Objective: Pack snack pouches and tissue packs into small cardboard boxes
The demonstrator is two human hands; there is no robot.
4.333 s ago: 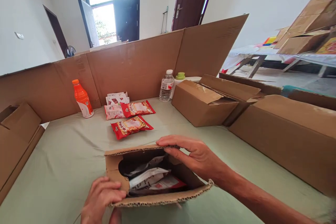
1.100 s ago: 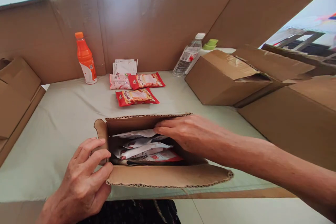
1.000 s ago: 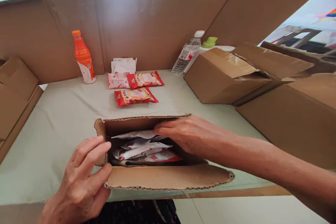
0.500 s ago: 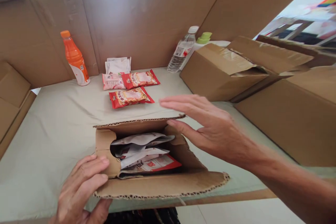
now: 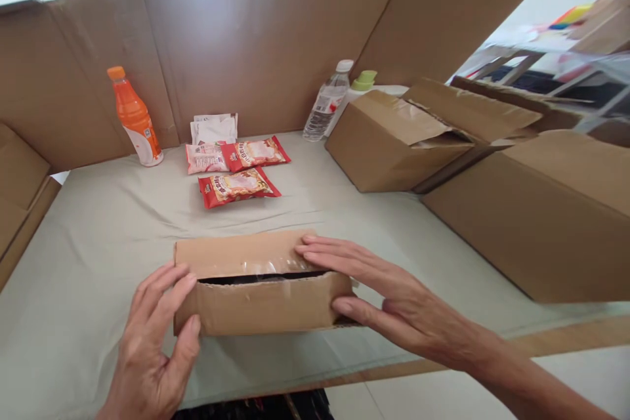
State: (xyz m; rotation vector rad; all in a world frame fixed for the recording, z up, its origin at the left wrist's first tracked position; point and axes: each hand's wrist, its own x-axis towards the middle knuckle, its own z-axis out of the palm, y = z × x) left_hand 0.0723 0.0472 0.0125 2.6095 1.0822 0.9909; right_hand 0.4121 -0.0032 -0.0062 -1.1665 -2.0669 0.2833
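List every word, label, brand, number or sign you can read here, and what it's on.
Nothing is clear enough to quote.
Front red packet: characters, too small.
Rear red packet: characters, not surely legible.
Pink packet: fine print, blurred.
Orange bottle: label marks, too small.
Clear bottle: label, blurred.
Near cardboard box: no print seen.

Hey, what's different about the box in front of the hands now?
The small box had its long flaps standing up, with packets showing inside. Now both flaps are folded inward, leaving only a dark gap. The right hand has come out and lies over the flaps' right end. The left hand stays at the left end. The orange bottle and water bottle haven't moved.
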